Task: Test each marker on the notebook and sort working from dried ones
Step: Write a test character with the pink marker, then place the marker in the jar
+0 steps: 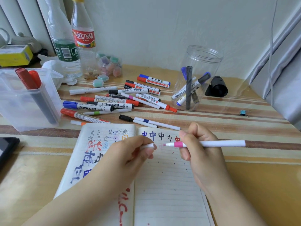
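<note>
Two containers are bracketing our work, and we are keeping them apart in our minds as we go. At the far left, the clear rectangular plastic bin is holding a couple of red-capped markers; which sort it stands for we cannot tell. Beside it, the loose heap of untested whiteboard markers is lying on the striped wooden surface, just beyond the open lined notebook. Over the notebook's middle, our left hand is pinching the small white cap, fingers curled round it. Just to its right, our right hand is gripping the slim white marker with the pink band, its pink tip bared and pointing left, hovering above the page near a faint pink smudge. We are judging that the step in hand is the test stroke or the recapping. To do it well, we are bringing the tip flat onto a bare line below the row of earlier test characters and drawing slowly, so a pale colour is reading honestly. Farther right, the clear round plastic jar is holding several markers upright.
</note>
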The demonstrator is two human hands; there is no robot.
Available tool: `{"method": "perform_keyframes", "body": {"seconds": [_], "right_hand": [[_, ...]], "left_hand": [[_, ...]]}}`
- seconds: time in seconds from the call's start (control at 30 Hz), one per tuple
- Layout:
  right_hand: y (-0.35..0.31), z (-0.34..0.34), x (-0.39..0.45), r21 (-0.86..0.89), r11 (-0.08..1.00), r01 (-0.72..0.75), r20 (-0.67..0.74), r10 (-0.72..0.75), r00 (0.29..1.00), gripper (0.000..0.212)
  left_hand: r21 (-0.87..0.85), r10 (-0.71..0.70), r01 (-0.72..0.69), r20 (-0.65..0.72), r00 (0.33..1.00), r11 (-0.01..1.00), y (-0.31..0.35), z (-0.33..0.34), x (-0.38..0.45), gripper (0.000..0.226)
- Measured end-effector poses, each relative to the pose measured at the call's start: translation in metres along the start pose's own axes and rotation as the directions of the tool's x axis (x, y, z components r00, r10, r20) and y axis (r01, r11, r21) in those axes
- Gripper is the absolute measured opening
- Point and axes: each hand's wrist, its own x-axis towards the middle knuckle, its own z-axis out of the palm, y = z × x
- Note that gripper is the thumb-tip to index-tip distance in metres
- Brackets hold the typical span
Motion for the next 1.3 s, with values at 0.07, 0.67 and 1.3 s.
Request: {"method": "perform_keyframes", "body": {"seconds": [0.07, 0.67, 1.3], "right_hand": [[0.0, 0.001, -0.002, -0.018, 1.0, 0.011, 0.025, -0.01, 1.0, 0.029], [0.012, 0.016, -0.004, 0.046, 0.998, -0.033, 0.149, 0.026, 0.989, 0.032], [0.011, 0.018, -0.003, -0.745, 0.394, 0.538, 0.304, -0.517, 0.8, 0.013]], "left_hand": [[-0.012, -0.005, 0.006, 0.03, 1.0, 1.0, 0.002, 0.0, 0.0, 0.016], [0.024, 0.134, -0.136, 0.072, 0.988, 0.99, 0.004, 0.002, -0.002, 0.019], [-0.054, -0.127, 0.121, -0.133, 0.983, 0.991, 0.01, 0.003, 0.011, 0.034]]}}
